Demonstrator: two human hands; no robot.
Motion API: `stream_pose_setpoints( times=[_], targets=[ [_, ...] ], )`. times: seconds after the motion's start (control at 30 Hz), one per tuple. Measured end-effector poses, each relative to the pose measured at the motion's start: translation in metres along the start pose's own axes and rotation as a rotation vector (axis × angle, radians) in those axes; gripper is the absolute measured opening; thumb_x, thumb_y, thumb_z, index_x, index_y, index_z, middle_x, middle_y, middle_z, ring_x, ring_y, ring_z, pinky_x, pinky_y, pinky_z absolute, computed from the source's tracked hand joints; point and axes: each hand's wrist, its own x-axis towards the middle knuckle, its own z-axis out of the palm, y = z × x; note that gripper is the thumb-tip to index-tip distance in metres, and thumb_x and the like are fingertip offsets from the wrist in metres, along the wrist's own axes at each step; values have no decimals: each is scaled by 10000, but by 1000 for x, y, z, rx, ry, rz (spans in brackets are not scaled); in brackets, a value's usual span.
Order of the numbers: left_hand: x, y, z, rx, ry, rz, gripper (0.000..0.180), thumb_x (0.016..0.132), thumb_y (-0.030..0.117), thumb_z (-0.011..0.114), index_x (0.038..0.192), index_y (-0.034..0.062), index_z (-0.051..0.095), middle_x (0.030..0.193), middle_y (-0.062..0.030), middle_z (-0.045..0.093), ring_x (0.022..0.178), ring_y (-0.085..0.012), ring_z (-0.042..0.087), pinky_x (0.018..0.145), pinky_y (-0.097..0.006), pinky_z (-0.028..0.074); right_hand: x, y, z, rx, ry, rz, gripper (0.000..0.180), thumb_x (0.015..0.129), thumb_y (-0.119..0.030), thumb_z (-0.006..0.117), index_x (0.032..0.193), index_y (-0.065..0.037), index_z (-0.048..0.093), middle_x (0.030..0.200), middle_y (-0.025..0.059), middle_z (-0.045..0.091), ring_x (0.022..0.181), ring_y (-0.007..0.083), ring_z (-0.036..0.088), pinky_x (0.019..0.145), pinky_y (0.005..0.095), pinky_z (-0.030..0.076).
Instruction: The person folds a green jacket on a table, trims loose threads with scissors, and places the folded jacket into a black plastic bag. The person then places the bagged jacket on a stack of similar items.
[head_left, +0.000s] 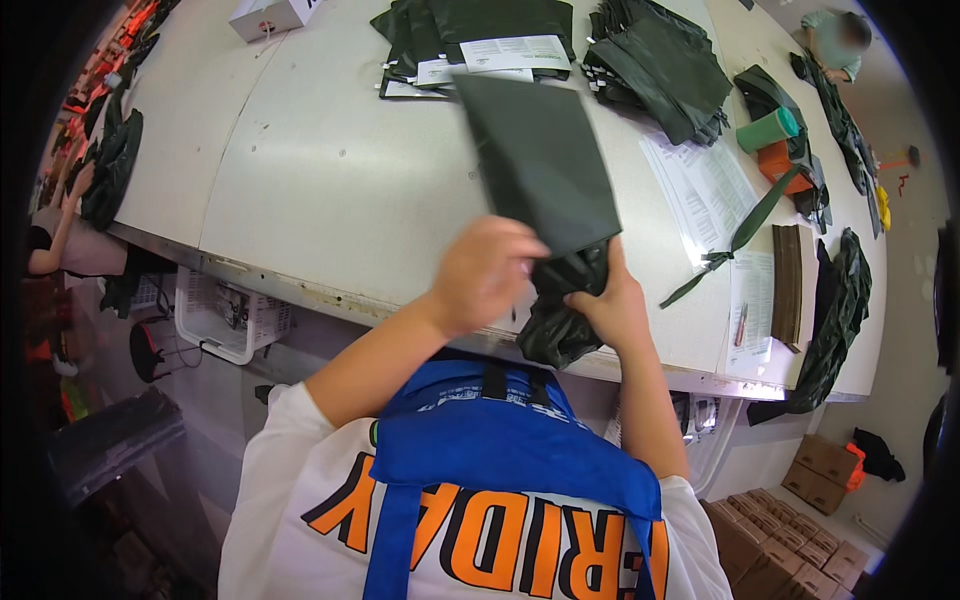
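Note:
Above the table's near edge, my right hand point(612, 305) grips a crumpled black plastic bag point(562, 325), thumb in front and fingers behind. A flat, dark rectangular panel point(545, 165) rises from the top of the bag, slanting away over the table; I cannot tell whether it is part of the bag or a separate piece. My left hand point(490, 270) is at the panel's lower left corner, its fingers curled and smeared by motion. Whether those fingers pinch the plastic cannot be made out.
Stacks of dark flat bags point(660, 70) and white-labelled dark packages point(515, 52) lie at the back of the white table point(330, 200). To the right are paper sheets point(705, 185), a green cup point(768, 130), brown cardboard strips point(787, 285) and loose black plastic point(835, 310). Other people work at both sides.

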Motion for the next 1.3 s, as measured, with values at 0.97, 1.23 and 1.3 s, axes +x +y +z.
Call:
stream_pose_setpoints(
  times=[0.97, 1.23, 1.3],
  targets=[
    [-28, -32, 48, -286, 103, -562, 490, 822, -6, 592, 1298, 78, 509, 1050, -140, 667, 942, -229, 652, 825, -308, 497, 35, -34, -19, 1214, -66, 195, 313, 752, -72, 651, 1029, 50, 570, 852, 117, 641, 675, 208, 642, 614, 331, 537],
    [-62, -65, 78, -387, 17, -756, 381, 805, -51, 562, 1175, 38, 566, 929, -143, 678, 826, -214, 659, 749, -312, 509, 43, -32, -18, 1328, -121, 181, 294, 796, -197, 623, 979, 33, 609, 859, 120, 676, 679, 218, 660, 632, 338, 548],
    [-67, -34, 71, -155, -140, -810, 362, 795, -49, 546, 1149, 23, 569, 914, -163, 673, 801, -251, 661, 740, -331, 510, 42, -38, -14, 1269, 13, 159, 244, 784, -152, 627, 933, 40, 615, 813, 111, 661, 645, 213, 647, 620, 329, 542]
  ],
)
